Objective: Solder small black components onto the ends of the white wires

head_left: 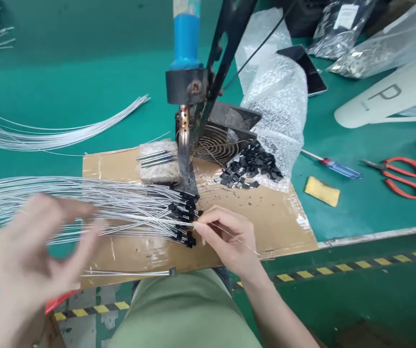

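Observation:
My right hand [230,237] is closed in a pinch on thin white wire [226,230], one end of which slants out past the fingers to the lower right. It sits beside the black-tipped ends of a bundle of wires [128,198]. Small black connectors [184,237] cap these ends. My left hand [41,246] is blurred by motion over the bundle's left part, with thumb and index fingertip apart and no held thing visible. A blue-handled soldering iron [186,41] in a black clamp points down just beyond the connectors. One more black-ended wire piece [139,273] lies nearer my body.
Brown cardboard [266,217] covers the green table. On it are a fan [217,145], a pile of black connectors [247,164] and a wrapped block [159,169]. To the right lie a yellow sponge [322,191], a screwdriver [338,166] and red-handled scissors [400,174]. Loose wires [84,133] lie left.

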The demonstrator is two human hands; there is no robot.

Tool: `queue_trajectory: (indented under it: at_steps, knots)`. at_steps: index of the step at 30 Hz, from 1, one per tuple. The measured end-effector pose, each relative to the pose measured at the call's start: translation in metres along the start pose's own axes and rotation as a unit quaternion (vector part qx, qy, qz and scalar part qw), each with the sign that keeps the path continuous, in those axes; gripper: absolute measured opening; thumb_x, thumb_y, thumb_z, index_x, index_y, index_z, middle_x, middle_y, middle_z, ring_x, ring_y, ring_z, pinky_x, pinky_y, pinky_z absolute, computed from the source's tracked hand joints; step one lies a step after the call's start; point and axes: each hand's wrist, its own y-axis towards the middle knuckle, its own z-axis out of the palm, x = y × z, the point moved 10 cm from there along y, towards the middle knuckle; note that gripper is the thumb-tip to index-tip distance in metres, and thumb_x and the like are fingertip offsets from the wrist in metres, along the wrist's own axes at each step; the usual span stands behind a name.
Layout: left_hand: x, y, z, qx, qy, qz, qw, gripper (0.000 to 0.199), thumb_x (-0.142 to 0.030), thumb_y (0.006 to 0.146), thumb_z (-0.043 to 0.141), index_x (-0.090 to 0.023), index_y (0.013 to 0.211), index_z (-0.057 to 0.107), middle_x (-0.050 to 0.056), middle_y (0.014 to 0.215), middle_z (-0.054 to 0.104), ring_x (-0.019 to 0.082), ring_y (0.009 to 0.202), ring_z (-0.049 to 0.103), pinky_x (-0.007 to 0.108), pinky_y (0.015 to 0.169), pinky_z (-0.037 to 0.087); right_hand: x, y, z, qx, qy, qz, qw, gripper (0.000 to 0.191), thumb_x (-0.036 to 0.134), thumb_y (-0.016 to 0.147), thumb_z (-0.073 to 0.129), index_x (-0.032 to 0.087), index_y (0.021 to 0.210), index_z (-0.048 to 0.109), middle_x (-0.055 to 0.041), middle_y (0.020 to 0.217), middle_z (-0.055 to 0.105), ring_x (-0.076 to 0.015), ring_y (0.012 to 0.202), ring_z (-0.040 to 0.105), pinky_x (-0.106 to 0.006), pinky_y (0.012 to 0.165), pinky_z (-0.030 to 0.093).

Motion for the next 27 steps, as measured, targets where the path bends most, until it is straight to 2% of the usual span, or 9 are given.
queue_trajectory:
  at_steps: [3,6,11,16,19,22,24,25,27]
  knots:
    - [-0.040,0.019,0.024,-0.007,0.017,0.005,1.000,0.023,-0.035,0.103,0.061,-0.022,0.114,0.077,0.007,0.089,0.070,0.021,0.075,0.064,0.033,0.076,0.058,-0.004,0.001,-0.002,-0.006,0.005,0.012,1.000,0.018,0.021,0.098,0.075,0.021,0.080,0.073,0.0014,0.071,0.063,-0.0134,0.062,0.056,-0.028,0.057,0.041]
    - [-0.058,0.022,0.030,-0.014,0.049,0.017,0.999,0.021,-0.029,0.103,0.060,-0.022,0.111,0.077,0.008,0.093,0.071,0.023,0.082,0.068,0.035,0.082,0.059,-0.005,0.001,-0.003,-0.007,0.004,0.012,1.000,0.017,0.021,0.098,0.075,0.021,0.080,0.073,0.0017,0.070,0.063,-0.0134,0.061,0.055,-0.028,0.056,0.040]
    - [-0.068,0.012,0.038,-0.003,0.122,0.079,0.989,0.025,-0.007,0.102,0.050,-0.014,0.094,0.073,0.009,0.088,0.072,0.024,0.079,0.069,0.037,0.073,0.055,-0.004,-0.001,-0.002,-0.013,-0.003,0.008,1.000,0.016,0.021,0.097,0.075,0.021,0.081,0.074,0.0012,0.071,0.064,-0.0139,0.062,0.056,-0.029,0.057,0.041]
    - [-0.064,0.027,0.046,-0.033,0.188,0.137,0.972,0.016,-0.001,0.098,0.058,-0.008,0.105,0.071,0.011,0.090,0.072,0.025,0.083,0.069,0.040,0.078,0.055,-0.005,-0.003,-0.004,-0.024,-0.010,0.013,1.000,0.018,0.022,0.098,0.074,0.021,0.080,0.073,0.0012,0.070,0.064,-0.0139,0.062,0.056,-0.029,0.058,0.041]
    - [-0.068,0.034,0.038,-0.066,0.172,0.147,0.972,0.012,-0.002,0.096,0.066,-0.010,0.104,0.069,0.007,0.085,0.070,0.022,0.076,0.064,0.037,0.071,0.052,-0.004,-0.003,-0.006,-0.029,-0.016,0.011,0.999,0.019,0.022,0.098,0.074,0.021,0.079,0.072,0.0011,0.069,0.064,-0.0139,0.061,0.056,-0.029,0.057,0.040]
    - [-0.075,0.039,0.013,-0.149,0.114,0.101,0.977,0.019,-0.004,0.089,0.077,-0.013,0.103,0.067,0.006,0.085,0.068,0.020,0.073,0.059,0.034,0.065,0.048,0.000,-0.001,-0.005,-0.028,-0.022,0.004,0.999,0.019,0.022,0.097,0.074,0.021,0.078,0.072,0.0007,0.068,0.064,-0.0139,0.060,0.055,-0.028,0.055,0.041]
    - [-0.080,0.043,0.000,-0.192,0.102,0.065,0.974,0.023,-0.006,0.089,0.076,-0.013,0.108,0.066,0.011,0.096,0.070,0.023,0.082,0.063,0.036,0.070,0.050,0.005,0.000,-0.002,-0.022,-0.022,-0.009,0.999,0.019,0.021,0.096,0.074,0.021,0.077,0.072,0.0003,0.068,0.066,-0.0141,0.059,0.057,-0.028,0.054,0.042]
    - [-0.083,0.048,-0.002,-0.194,0.096,0.052,0.975,0.024,-0.008,0.091,0.073,-0.013,0.113,0.066,0.014,0.104,0.070,0.026,0.089,0.066,0.038,0.074,0.052,0.009,0.000,0.000,-0.017,-0.024,-0.020,0.999,0.018,0.020,0.095,0.074,0.021,0.078,0.072,0.0000,0.069,0.067,-0.0143,0.060,0.058,-0.028,0.054,0.043]
    - [-0.088,0.061,0.003,-0.165,0.069,0.033,0.983,0.029,-0.011,0.097,0.066,-0.015,0.125,0.063,0.017,0.117,0.072,0.029,0.101,0.068,0.043,0.084,0.054,0.019,-0.001,0.004,-0.004,-0.027,-0.052,0.998,0.016,0.017,0.095,0.073,0.021,0.080,0.073,-0.0005,0.069,0.069,-0.0149,0.060,0.059,-0.029,0.055,0.045]
